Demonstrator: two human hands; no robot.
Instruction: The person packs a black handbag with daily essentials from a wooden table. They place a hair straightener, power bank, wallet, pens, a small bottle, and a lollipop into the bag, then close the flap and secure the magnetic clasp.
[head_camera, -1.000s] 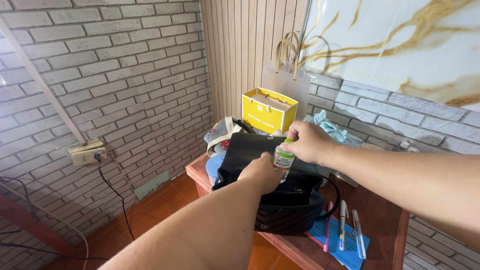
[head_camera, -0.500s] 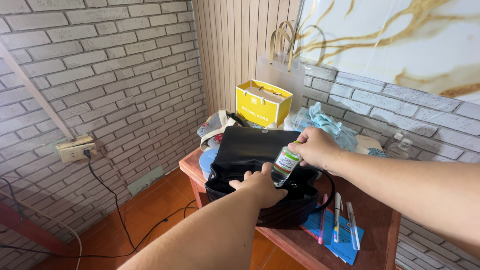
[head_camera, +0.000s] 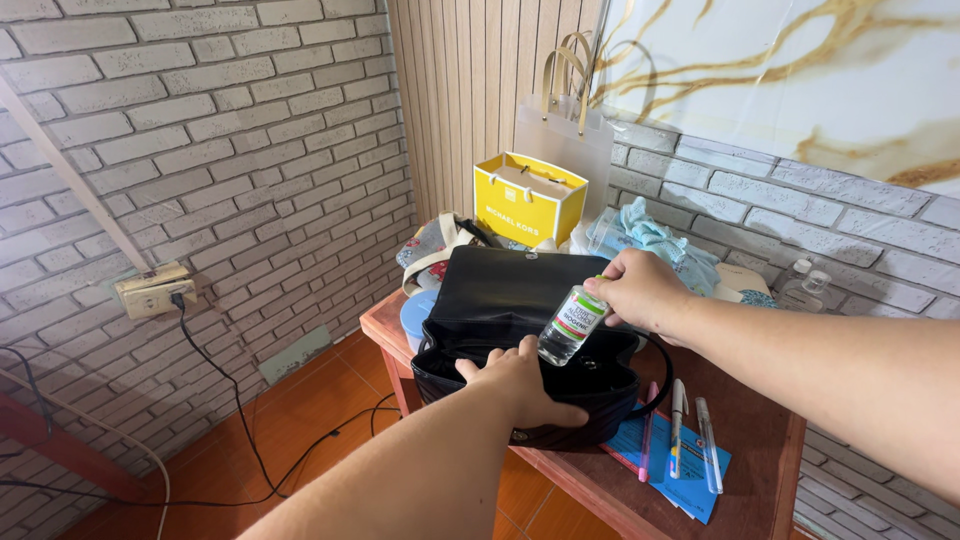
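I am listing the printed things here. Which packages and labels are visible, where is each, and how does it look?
Small clear bottle: in right hand above the black bag; white-and-green label.
Yellow paper bag: at the back of the table, boxy, white print.
Translucent gift bag: behind it, beige handles.

My right hand (head_camera: 640, 290) holds a small clear bottle (head_camera: 566, 327) with a white-and-green label. Behind stand a yellow paper bag (head_camera: 527, 200) and a frosted bag (head_camera: 563, 140).
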